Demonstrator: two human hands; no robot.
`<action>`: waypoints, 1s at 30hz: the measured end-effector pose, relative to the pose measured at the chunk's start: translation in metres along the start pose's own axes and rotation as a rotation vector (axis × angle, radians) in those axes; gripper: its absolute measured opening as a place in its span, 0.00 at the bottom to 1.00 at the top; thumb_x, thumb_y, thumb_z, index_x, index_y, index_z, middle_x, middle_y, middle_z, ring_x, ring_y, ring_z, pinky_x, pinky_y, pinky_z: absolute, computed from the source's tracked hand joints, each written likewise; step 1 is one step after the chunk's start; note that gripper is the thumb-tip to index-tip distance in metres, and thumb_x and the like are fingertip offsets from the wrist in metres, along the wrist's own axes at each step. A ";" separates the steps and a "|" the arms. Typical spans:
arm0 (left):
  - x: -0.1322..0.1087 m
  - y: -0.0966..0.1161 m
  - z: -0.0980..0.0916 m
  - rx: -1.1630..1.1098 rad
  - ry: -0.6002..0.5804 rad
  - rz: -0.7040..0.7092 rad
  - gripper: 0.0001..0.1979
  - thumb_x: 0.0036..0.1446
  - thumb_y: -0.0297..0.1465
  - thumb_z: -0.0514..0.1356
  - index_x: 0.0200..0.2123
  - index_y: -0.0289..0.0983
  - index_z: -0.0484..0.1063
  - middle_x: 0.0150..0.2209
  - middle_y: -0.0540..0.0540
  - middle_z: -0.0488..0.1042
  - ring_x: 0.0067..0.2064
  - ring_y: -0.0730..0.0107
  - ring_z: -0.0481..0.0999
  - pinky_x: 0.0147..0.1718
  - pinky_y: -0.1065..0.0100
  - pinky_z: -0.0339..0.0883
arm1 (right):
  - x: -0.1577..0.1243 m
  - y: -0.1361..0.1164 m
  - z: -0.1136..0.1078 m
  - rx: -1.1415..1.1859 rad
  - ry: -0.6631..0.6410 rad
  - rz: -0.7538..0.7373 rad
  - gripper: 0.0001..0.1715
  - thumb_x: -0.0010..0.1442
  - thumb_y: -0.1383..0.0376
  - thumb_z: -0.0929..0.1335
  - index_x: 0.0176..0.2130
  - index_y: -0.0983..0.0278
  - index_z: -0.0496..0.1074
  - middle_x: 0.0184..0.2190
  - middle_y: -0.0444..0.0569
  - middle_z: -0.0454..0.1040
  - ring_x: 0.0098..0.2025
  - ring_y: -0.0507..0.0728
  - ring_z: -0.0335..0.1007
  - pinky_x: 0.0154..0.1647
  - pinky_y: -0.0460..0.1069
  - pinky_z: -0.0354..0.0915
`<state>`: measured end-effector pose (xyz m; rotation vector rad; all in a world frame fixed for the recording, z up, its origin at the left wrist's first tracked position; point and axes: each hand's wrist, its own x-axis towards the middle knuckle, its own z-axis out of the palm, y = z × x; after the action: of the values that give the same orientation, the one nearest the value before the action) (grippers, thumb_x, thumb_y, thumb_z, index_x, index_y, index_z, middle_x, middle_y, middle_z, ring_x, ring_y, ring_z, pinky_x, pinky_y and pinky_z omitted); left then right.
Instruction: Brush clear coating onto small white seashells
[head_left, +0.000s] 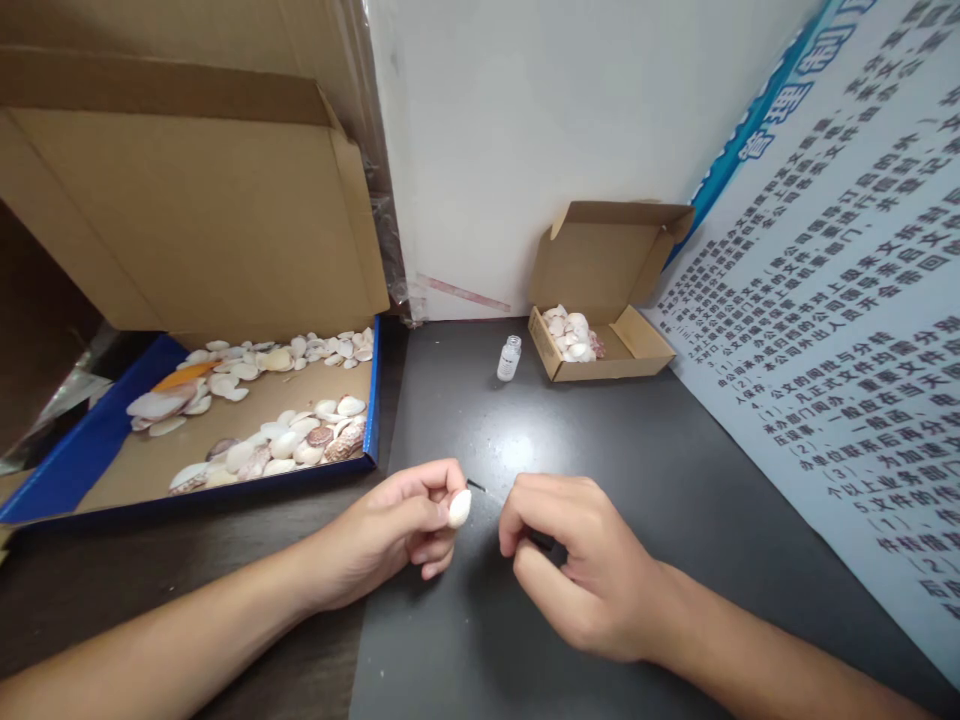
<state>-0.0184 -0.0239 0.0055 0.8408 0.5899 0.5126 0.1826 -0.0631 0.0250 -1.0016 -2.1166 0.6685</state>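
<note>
My left hand (412, 515) pinches a small white seashell (460, 509) between thumb and fingers above the dark tabletop. My right hand (574, 560) is closed around a thin brush (478, 486). Its slim dark tip points left, close to the shell; whether the two touch I cannot tell. Part of a black handle shows between the right thumb and fingers, and the rest is hidden by the hand. Beyond both hands stands a small clear glass bottle (509, 359) with a white label, upright and uncapped.
On the left, an open blue-edged cardboard box (373, 395) holds many shells in two groups, one piece orange. A smaller open cardboard box (611, 370) with shells stands at the back right. A white panel (540, 130) rises behind, and a printed sheet (847, 330) fills the right side.
</note>
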 end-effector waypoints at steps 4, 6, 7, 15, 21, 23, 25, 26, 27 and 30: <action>0.000 -0.001 0.000 0.013 0.012 0.003 0.11 0.53 0.34 0.63 0.29 0.37 0.62 0.23 0.56 0.56 0.22 0.80 0.53 0.22 0.73 0.53 | -0.001 -0.001 0.000 0.038 -0.058 -0.059 0.09 0.46 0.75 0.60 0.24 0.62 0.63 0.19 0.41 0.62 0.21 0.50 0.53 0.24 0.47 0.52; 0.000 -0.001 0.000 0.011 0.016 0.011 0.10 0.53 0.34 0.63 0.30 0.37 0.63 0.24 0.56 0.56 0.22 0.80 0.54 0.22 0.73 0.53 | 0.000 -0.002 0.001 0.061 -0.047 -0.080 0.09 0.46 0.75 0.59 0.23 0.62 0.62 0.19 0.40 0.62 0.20 0.50 0.53 0.23 0.46 0.52; 0.000 -0.001 0.000 0.009 0.016 0.014 0.10 0.53 0.33 0.62 0.30 0.37 0.63 0.24 0.55 0.57 0.22 0.80 0.54 0.22 0.73 0.54 | 0.000 -0.002 0.001 0.070 -0.038 -0.090 0.09 0.46 0.75 0.59 0.23 0.62 0.62 0.19 0.40 0.61 0.20 0.50 0.53 0.23 0.46 0.51; 0.000 -0.002 -0.001 -0.004 0.006 0.022 0.09 0.53 0.32 0.62 0.29 0.37 0.62 0.24 0.56 0.56 0.22 0.80 0.52 0.22 0.73 0.54 | 0.001 0.001 -0.001 0.019 0.018 0.046 0.08 0.49 0.75 0.60 0.24 0.63 0.62 0.19 0.41 0.62 0.21 0.50 0.55 0.24 0.46 0.51; -0.001 -0.002 -0.001 -0.010 0.011 0.026 0.08 0.53 0.31 0.61 0.29 0.37 0.62 0.24 0.56 0.56 0.22 0.80 0.53 0.22 0.73 0.54 | -0.001 0.001 0.001 0.038 -0.010 -0.018 0.08 0.48 0.75 0.60 0.24 0.63 0.63 0.20 0.41 0.62 0.21 0.50 0.54 0.24 0.46 0.52; -0.001 -0.002 -0.001 -0.009 0.013 0.024 0.08 0.54 0.31 0.61 0.29 0.37 0.63 0.24 0.56 0.57 0.22 0.80 0.53 0.23 0.73 0.54 | -0.001 0.001 0.001 0.050 -0.028 -0.043 0.08 0.48 0.75 0.60 0.24 0.63 0.63 0.20 0.41 0.62 0.21 0.50 0.53 0.24 0.46 0.51; -0.001 -0.001 -0.001 -0.007 0.014 0.024 0.08 0.54 0.31 0.61 0.29 0.37 0.63 0.24 0.56 0.56 0.23 0.80 0.54 0.23 0.73 0.54 | -0.001 0.000 0.002 0.062 -0.039 -0.057 0.08 0.47 0.75 0.60 0.24 0.63 0.63 0.20 0.41 0.62 0.21 0.50 0.53 0.24 0.46 0.51; -0.001 -0.001 -0.001 -0.006 0.015 0.025 0.08 0.54 0.31 0.61 0.29 0.37 0.63 0.24 0.56 0.56 0.23 0.80 0.54 0.23 0.74 0.54 | -0.001 0.000 0.002 0.069 -0.040 -0.065 0.08 0.47 0.75 0.60 0.24 0.63 0.63 0.20 0.41 0.61 0.21 0.49 0.53 0.24 0.46 0.51; -0.001 -0.001 -0.001 -0.007 0.018 0.027 0.08 0.54 0.31 0.61 0.29 0.37 0.63 0.24 0.56 0.56 0.23 0.80 0.54 0.23 0.74 0.54 | -0.001 0.000 0.002 0.078 -0.042 -0.075 0.08 0.47 0.75 0.60 0.24 0.63 0.63 0.20 0.41 0.61 0.21 0.49 0.52 0.24 0.46 0.51; 0.000 -0.002 -0.001 -0.013 0.018 0.033 0.07 0.54 0.31 0.61 0.30 0.37 0.64 0.25 0.56 0.57 0.23 0.80 0.55 0.22 0.74 0.55 | -0.002 0.000 0.002 0.105 -0.032 -0.111 0.09 0.45 0.76 0.60 0.24 0.63 0.63 0.20 0.40 0.61 0.21 0.49 0.52 0.24 0.46 0.51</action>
<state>-0.0189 -0.0249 0.0034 0.8355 0.5891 0.5544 0.1820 -0.0649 0.0229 -0.8151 -2.1240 0.7362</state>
